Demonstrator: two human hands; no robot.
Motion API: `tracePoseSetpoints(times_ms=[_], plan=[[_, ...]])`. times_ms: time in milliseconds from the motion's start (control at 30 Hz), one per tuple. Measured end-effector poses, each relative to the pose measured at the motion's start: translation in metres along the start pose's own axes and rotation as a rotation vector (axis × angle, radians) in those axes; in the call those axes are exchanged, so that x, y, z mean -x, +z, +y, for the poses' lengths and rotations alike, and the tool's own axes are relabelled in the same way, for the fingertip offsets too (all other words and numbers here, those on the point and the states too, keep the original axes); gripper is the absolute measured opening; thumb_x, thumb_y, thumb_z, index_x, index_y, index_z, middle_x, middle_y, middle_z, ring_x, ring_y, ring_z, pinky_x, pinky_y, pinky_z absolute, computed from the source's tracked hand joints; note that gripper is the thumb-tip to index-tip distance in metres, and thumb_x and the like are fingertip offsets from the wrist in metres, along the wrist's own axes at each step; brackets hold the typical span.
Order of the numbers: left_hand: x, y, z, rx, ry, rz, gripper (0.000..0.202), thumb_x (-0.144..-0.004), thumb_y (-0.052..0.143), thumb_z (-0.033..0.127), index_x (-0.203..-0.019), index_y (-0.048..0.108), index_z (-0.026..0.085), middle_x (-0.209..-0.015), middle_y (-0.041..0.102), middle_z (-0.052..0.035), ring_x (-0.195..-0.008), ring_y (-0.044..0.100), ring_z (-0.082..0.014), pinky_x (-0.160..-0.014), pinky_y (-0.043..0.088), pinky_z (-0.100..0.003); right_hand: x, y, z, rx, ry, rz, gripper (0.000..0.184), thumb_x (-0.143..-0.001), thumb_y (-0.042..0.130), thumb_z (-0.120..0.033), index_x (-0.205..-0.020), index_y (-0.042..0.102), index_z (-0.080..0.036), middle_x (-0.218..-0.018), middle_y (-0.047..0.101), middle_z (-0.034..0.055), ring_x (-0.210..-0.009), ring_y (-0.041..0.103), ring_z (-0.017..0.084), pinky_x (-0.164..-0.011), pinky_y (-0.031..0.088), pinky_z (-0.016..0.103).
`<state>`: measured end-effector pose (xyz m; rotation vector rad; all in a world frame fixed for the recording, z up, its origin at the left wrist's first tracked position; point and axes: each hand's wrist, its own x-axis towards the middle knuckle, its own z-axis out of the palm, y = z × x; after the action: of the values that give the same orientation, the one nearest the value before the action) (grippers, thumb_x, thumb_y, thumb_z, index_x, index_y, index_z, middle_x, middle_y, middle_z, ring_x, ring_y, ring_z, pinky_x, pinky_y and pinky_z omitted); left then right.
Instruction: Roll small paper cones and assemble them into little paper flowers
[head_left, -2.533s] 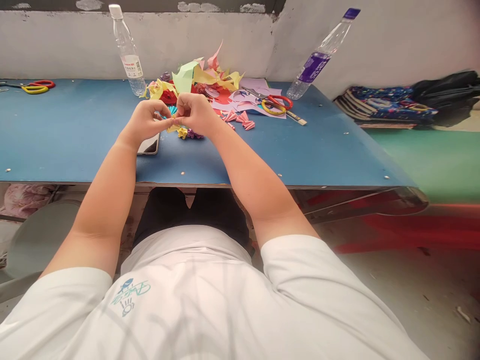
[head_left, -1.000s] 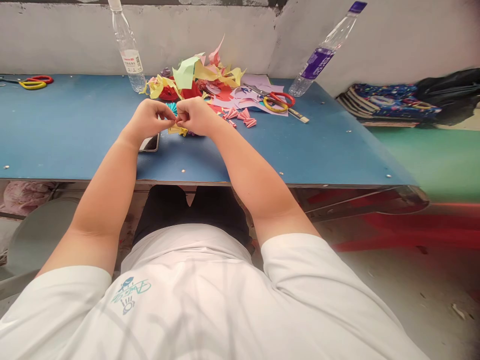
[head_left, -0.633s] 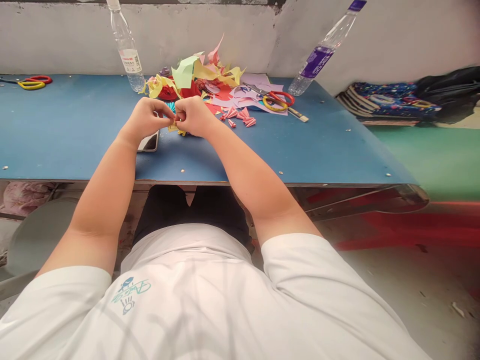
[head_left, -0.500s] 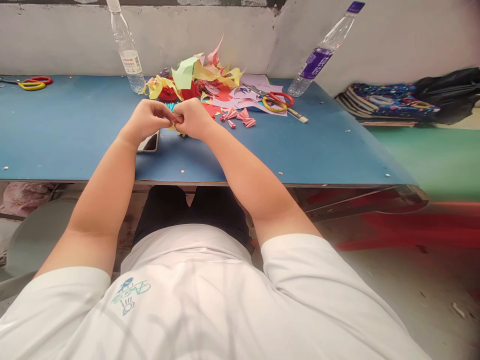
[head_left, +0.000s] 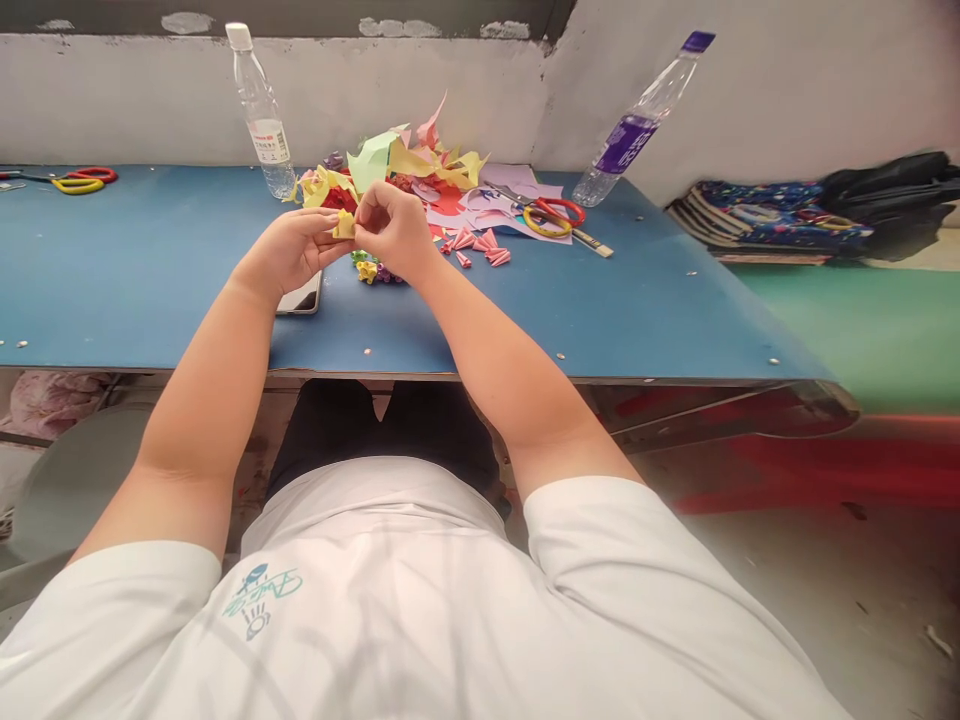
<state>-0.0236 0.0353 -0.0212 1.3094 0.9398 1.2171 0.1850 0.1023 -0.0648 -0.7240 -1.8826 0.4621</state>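
Between my two hands is a small piece of folded yellow paper [head_left: 344,224]. The fingers of my left hand [head_left: 289,248] close round its left side, and the fingertips of my right hand [head_left: 394,228] pinch at its right edge. Small folded paper pieces [head_left: 367,270] in yellow, green and purple lie on the table just below my hands. To the right of my right hand sit several pink folded paper cones [head_left: 480,245]. Part of a phone [head_left: 304,297] shows under my left wrist.
Behind my hands rises a heap of coloured paper scraps [head_left: 420,160]. Red-and-yellow scissors [head_left: 555,215] rest on lilac paper, beside a cutter-like strip [head_left: 592,243]. Two bottles [head_left: 270,150] [head_left: 630,135] stand near the wall. More scissors [head_left: 82,180] lie far left on the blue table [head_left: 150,270].
My hands have turned and opened somewhat, so the yellow paper between them now shows. The coloured folded pieces below are more visible. The view has tilted slightly upward.
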Motion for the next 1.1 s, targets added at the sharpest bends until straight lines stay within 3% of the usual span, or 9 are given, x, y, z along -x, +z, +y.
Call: tracePoseSetpoints(times_ms=[100, 267, 333, 433, 533, 667, 800, 933, 1100], plan=[[-0.001, -0.002, -0.001, 0.049, 0.019, 0.031, 0.022, -0.103, 0.104, 0.024, -0.103, 0.082, 0.025, -0.104, 0.088, -0.0059, -0.127, 0.093, -0.0270, -0.123, 0.075, -0.040, -0.002, -0.001, 0.006, -0.051, -0.056, -0.019, 0.036, -0.114, 0.095, -0.054, -0.107, 0.072, -0.027, -0.111, 0.087, 0.0046, -0.109, 0.084, 0.026, -0.113, 0.078, 0.048], [-0.005, -0.008, -0.006, 0.141, -0.023, 0.029, 0.017, -0.108, 0.100, 0.016, -0.105, 0.085, 0.022, -0.112, 0.090, -0.0066, -0.112, 0.090, -0.0174, -0.120, 0.073, -0.029, -0.004, -0.001, 0.019, -0.115, -0.171, -0.035, 0.074, -0.113, 0.077, -0.098, -0.113, 0.087, -0.025, -0.118, 0.097, 0.0102, -0.113, 0.090, 0.025, -0.110, 0.077, 0.044], [-0.005, -0.009, -0.007, 0.157, -0.036, 0.032, 0.020, -0.106, 0.101, 0.013, -0.103, 0.083, 0.021, -0.110, 0.089, -0.0061, -0.107, 0.090, -0.0159, -0.118, 0.072, -0.027, -0.003, 0.001, 0.022, -0.119, -0.183, -0.038, 0.071, -0.115, 0.077, -0.094, -0.123, 0.089, -0.025, -0.120, 0.097, 0.0096, -0.113, 0.091, 0.025, -0.111, 0.078, 0.043], [-0.005, -0.008, -0.006, 0.164, -0.070, 0.033, 0.021, -0.107, 0.100, 0.011, -0.100, 0.083, 0.021, -0.103, 0.087, -0.0040, -0.101, 0.089, -0.0134, -0.112, 0.072, -0.025, -0.001, 0.003, 0.022, -0.042, -0.122, -0.047, 0.039, -0.116, 0.091, -0.061, -0.133, 0.086, -0.026, -0.124, 0.094, 0.0078, -0.118, 0.091, 0.029, -0.118, 0.078, 0.047], [-0.004, -0.005, -0.005, 0.179, -0.105, 0.006, 0.018, -0.112, 0.095, 0.011, -0.098, 0.086, 0.019, -0.099, 0.084, -0.0020, -0.095, 0.085, -0.0105, -0.106, 0.073, -0.023, -0.001, 0.008, 0.022, 0.061, -0.095, -0.041, 0.018, -0.116, 0.090, -0.042, -0.122, 0.083, -0.026, -0.121, 0.089, 0.0075, -0.120, 0.087, 0.030, -0.121, 0.077, 0.049], [-0.002, -0.003, -0.006, 0.171, -0.096, -0.006, 0.016, -0.113, 0.094, 0.011, -0.100, 0.089, 0.019, -0.101, 0.085, -0.0029, -0.098, 0.084, -0.0107, -0.104, 0.072, -0.021, 0.000, 0.014, 0.024, 0.083, -0.119, 0.001, 0.010, -0.118, 0.083, -0.035, -0.114, 0.079, -0.026, -0.119, 0.085, 0.0070, -0.119, 0.084, 0.030, -0.124, 0.076, 0.052], [-0.002, -0.004, -0.005, 0.158, -0.086, 0.027, 0.015, -0.112, 0.100, 0.016, -0.104, 0.088, 0.020, -0.105, 0.086, -0.0047, -0.102, 0.088, -0.0136, -0.111, 0.073, -0.025, -0.001, 0.010, 0.024, -0.004, -0.121, -0.036, 0.015, -0.118, 0.086, -0.041, -0.118, 0.081, -0.026, -0.123, 0.085, 0.0072, -0.121, 0.085, 0.030, -0.124, 0.077, 0.052], [0.001, -0.005, -0.001, 0.137, -0.081, 0.059, 0.015, -0.110, 0.103, 0.018, -0.107, 0.089, 0.020, -0.113, 0.091, -0.0082, -0.117, 0.094, -0.0199, -0.123, 0.073, -0.028, -0.005, 0.004, 0.025, -0.126, -0.090, -0.098, 0.038, -0.118, 0.092, -0.063, -0.126, 0.081, -0.027, -0.128, 0.084, 0.0078, -0.120, 0.087, 0.029, -0.123, 0.079, 0.054], [0.007, -0.001, 0.005, 0.129, -0.025, 0.033, 0.008, -0.111, 0.097, 0.015, -0.116, 0.095, 0.020, -0.133, 0.097, -0.0103, -0.139, 0.093, -0.0228, -0.132, 0.071, -0.030, -0.007, 0.004, 0.027, -0.133, -0.064, -0.065, 0.062, -0.116, 0.087, -0.088, -0.131, 0.075, -0.029, -0.143, 0.080, 0.0101, -0.130, 0.083, 0.029, -0.127, 0.077, 0.054]])
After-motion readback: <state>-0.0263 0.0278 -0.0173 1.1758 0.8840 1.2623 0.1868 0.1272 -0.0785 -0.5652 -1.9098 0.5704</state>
